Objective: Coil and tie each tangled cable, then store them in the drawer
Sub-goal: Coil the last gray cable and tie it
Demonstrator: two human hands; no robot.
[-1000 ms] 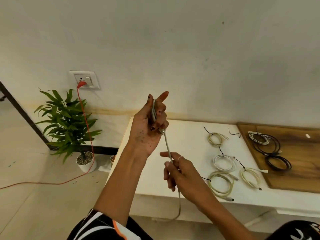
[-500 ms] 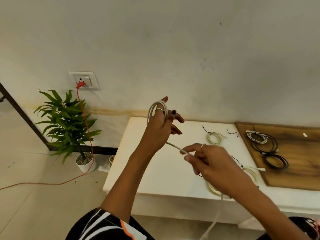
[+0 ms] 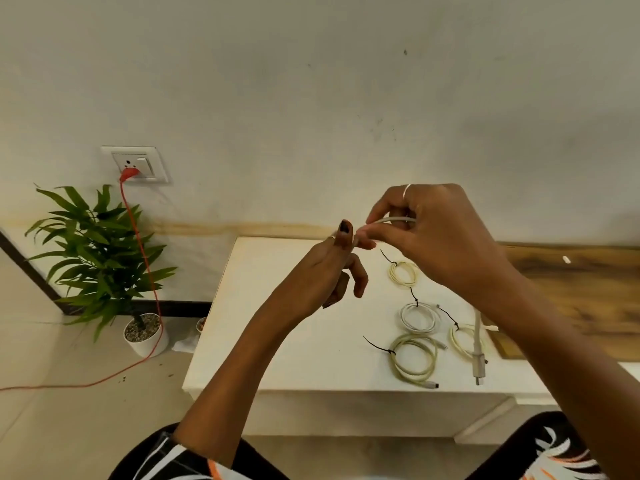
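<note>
Head view: your right hand (image 3: 446, 244) pinches the white cable (image 3: 394, 220), which runs toward nine o'clock into your left hand (image 3: 323, 271), whose curled fingers (image 3: 358, 277) grip it above the bench (image 3: 277, 341); its tail hangs toward six o'clock.

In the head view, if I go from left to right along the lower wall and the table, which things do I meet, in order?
Potted plant → wall socket → left hand → right hand holding the white cable → wooden board.
</note>
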